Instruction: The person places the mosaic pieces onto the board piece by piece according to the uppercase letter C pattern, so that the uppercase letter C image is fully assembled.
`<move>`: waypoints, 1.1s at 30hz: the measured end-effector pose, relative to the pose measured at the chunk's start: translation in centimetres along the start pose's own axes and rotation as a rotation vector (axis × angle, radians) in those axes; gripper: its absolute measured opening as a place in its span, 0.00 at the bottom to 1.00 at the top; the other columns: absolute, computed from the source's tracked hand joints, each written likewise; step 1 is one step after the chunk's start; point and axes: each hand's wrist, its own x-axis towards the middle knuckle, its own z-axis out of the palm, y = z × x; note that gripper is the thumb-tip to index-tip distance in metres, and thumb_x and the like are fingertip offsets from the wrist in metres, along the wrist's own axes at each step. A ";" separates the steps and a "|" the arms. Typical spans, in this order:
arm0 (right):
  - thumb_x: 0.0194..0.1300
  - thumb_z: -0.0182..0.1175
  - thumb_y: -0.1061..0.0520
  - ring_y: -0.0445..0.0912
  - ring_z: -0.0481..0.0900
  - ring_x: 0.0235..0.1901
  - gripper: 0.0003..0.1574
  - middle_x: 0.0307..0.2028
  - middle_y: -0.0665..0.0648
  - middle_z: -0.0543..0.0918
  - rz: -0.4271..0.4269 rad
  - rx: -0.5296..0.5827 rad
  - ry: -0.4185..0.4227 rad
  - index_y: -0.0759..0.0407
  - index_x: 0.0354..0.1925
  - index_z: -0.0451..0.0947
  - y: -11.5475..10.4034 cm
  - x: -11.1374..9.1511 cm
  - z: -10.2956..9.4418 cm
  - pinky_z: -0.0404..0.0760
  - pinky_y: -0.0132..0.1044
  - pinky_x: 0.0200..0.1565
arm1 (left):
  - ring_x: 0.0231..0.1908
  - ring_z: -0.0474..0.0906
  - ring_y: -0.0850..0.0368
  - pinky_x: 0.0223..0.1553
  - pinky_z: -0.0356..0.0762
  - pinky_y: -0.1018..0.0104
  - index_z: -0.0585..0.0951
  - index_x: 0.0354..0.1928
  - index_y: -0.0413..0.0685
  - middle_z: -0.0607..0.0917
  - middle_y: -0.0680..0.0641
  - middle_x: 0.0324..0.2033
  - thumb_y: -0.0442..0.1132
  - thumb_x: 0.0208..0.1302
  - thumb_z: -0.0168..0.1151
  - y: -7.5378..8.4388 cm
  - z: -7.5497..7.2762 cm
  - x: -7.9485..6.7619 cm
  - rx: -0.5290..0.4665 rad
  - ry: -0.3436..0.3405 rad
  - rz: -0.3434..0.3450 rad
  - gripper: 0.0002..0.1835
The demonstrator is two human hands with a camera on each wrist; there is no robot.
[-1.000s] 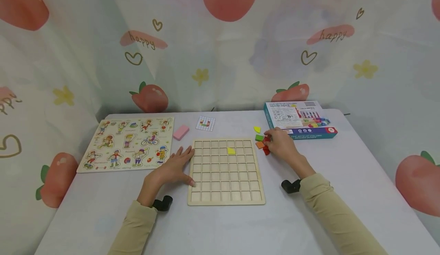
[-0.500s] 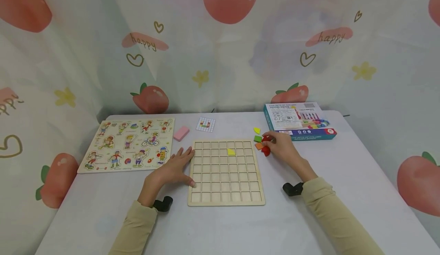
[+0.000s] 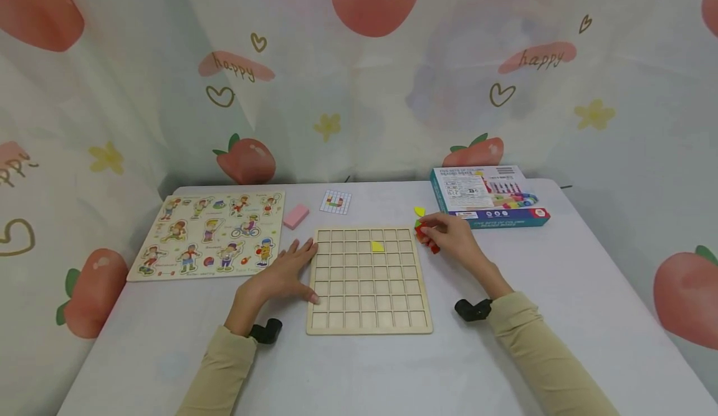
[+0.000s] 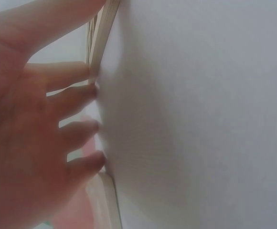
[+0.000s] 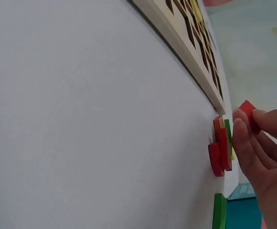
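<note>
My two hands at work on the counter [image 3: 359,375]. My right hand [image 3: 455,239] pinches a small red piece [image 5: 249,114] between thumb and fingers; in the right wrist view the piece shows just beyond the loose group and appears raised off the counter. In the head view it lies just beside the right edge of the grid board [image 3: 369,331], toward that board's far right corner. My left hand [image 3: 285,275] is spread wide, the thumb resting on the board's left rim and the other fingers reaching along that side. The board lies about midway between the counter's left and right edges; one yellow piece [image 3: 378,247] occupies the fifth column from the left, second row from the far side.

Around my right hand, on the counter: two red pieces [image 5: 216,161], an orange piece [image 5: 218,125] and a green piece [image 5: 228,131], grouped closely, with a yellow loose piece [image 3: 419,211] nearer the counter's far edge. Toward the far right corner, a printed box [image 3: 488,194]. Toward the far left corner, a picture board [image 3: 224,260] with sports figures; between it and the grid board, a pink block [image 3: 296,216]. Near the far edge, a patterned card [image 3: 336,202].
</note>
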 end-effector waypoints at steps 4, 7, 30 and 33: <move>0.74 0.61 0.62 0.49 0.87 0.33 0.18 0.45 0.68 0.88 0.030 0.077 -0.052 0.66 0.59 0.80 -0.6 0.3 0.6 0.84 0.30 0.32 | 0.82 0.36 0.37 0.81 0.37 0.40 0.54 0.81 0.42 0.49 0.42 0.82 0.49 0.50 0.82 -0.2 0.0 0.0 0.006 0.007 0.003 0.62; 0.73 0.60 0.63 0.48 0.87 0.35 0.19 0.48 0.68 0.87 0.041 0.117 -0.114 0.67 0.60 0.79 -1.2 0.4 1.0 0.83 0.29 0.34 | 0.82 0.35 0.38 0.81 0.37 0.40 0.54 0.81 0.42 0.49 0.42 0.82 0.49 0.50 0.83 -0.3 0.1 0.0 0.002 0.008 -0.001 0.63; 0.67 0.69 0.55 0.50 0.82 0.43 0.20 0.47 0.59 0.88 -0.097 -0.082 -0.274 0.58 0.56 0.86 -5.0 2.0 5.0 0.82 0.39 0.47 | 0.82 0.34 0.40 0.82 0.36 0.42 0.53 0.82 0.44 0.48 0.44 0.83 0.50 0.50 0.83 -0.4 -0.1 0.2 0.006 -0.001 -0.003 0.63; 0.67 0.70 0.54 0.51 0.82 0.45 0.20 0.47 0.57 0.87 -0.092 -0.115 -0.292 0.55 0.56 0.86 -5.3 2.0 5.4 0.83 0.42 0.48 | 0.82 0.34 0.40 0.82 0.36 0.42 0.53 0.82 0.44 0.48 0.44 0.83 0.49 0.50 0.82 -0.3 -0.1 0.2 0.001 -0.003 -0.004 0.63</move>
